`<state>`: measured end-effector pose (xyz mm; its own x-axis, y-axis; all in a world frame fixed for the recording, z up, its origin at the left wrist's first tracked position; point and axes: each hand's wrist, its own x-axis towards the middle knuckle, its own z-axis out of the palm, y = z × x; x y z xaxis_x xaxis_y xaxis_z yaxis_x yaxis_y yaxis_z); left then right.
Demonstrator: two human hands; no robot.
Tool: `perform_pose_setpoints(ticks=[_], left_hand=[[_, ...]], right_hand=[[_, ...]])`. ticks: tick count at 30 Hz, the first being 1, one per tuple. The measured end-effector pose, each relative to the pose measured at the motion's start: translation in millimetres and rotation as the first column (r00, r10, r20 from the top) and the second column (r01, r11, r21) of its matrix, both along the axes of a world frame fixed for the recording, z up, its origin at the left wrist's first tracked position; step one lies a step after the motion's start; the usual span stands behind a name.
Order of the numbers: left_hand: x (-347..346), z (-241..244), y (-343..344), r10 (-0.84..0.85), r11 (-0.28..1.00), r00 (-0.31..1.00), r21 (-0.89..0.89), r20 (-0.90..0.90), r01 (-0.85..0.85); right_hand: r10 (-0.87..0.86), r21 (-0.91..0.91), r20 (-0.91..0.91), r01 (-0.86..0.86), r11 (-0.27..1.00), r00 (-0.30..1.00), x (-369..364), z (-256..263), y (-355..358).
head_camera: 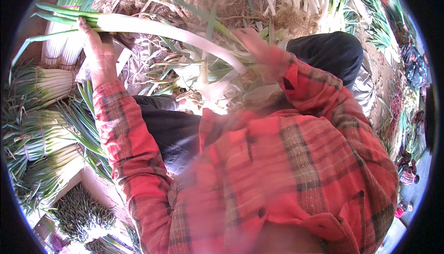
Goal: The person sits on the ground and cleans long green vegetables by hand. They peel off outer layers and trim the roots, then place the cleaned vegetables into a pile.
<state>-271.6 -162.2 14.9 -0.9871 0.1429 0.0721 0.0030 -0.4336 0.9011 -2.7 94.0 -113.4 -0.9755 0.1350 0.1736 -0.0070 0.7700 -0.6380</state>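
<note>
A large green onion (166,32) lies across the view, its thick white stalk bending down to the right. My left hand (93,42) is closed around it where the green leaves begin; the leaf tips hang past the hand to the left. Motion blurs my right hand (251,42), which is near the root end of the stalk. A limp strip of outer leaf (215,21) runs into its fingers and appears gripped there. Between my legs, peeled leaves and skins (187,70) lie in a loose heap under the stalk.
Tied bundles of green onions (52,84) are stacked at the left, with another upright bundle (66,42) behind. Unpeeled onions with soil-covered roots (298,18) lie ahead. My bent knee (329,52) is at the right. Distant people (408,174) appear at the right rim.
</note>
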Motion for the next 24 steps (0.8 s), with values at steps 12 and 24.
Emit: perform_pose_setpoints(ticks=[12, 24], left_hand=[[34.0, -8.4, 30.1, -0.114, 0.99, 0.99, -0.072, 0.086, 0.12], [39.1, -14.3, 36.8, -0.117, 0.982, 0.986, -0.133, 0.117, 0.133]], right_hand=[[-0.073, -0.257, -0.402, -0.036, 0.966, 0.913, -100.4, 81.4, -99.4], [-0.137, -0.177, -0.431, 0.066, 0.982, 0.892, -105.4, 77.4, -119.2]])
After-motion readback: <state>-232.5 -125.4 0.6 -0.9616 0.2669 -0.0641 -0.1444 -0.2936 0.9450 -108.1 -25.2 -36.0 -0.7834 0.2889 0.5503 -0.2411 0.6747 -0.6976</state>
